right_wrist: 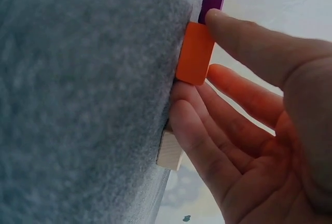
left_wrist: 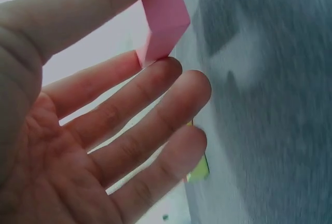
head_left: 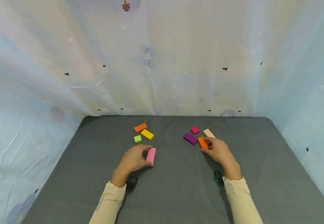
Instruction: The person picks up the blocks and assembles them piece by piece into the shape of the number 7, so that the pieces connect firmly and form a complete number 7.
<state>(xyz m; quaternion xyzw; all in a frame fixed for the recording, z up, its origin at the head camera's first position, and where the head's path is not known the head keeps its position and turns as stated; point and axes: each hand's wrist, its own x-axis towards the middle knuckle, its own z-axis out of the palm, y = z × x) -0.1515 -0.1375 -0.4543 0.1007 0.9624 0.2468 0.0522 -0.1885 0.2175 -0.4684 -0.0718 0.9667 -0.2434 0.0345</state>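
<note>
My left hand [head_left: 134,158] holds a pink block [head_left: 151,156] between thumb and fingers. In the left wrist view the pink block [left_wrist: 165,19] is tilted and lifted off the cloth, with its shadow beside it. My right hand [head_left: 218,150] pinches an orange block [head_left: 202,142] that lies on the table. The right wrist view has the thumb at one end of the orange block [right_wrist: 195,54] and fingertips at the other. A purple block [head_left: 190,138] lies right beside it. A pale wooden block [head_left: 208,133] and a red-pink block [head_left: 194,130] lie just behind.
Beyond my left hand, a darker orange block [head_left: 140,127], a yellow block [head_left: 147,134] and a light green block [head_left: 138,139] lie in a group. The grey cloth-covered table [head_left: 173,193] ends at a pale hanging curtain [head_left: 178,62] at the back and sides.
</note>
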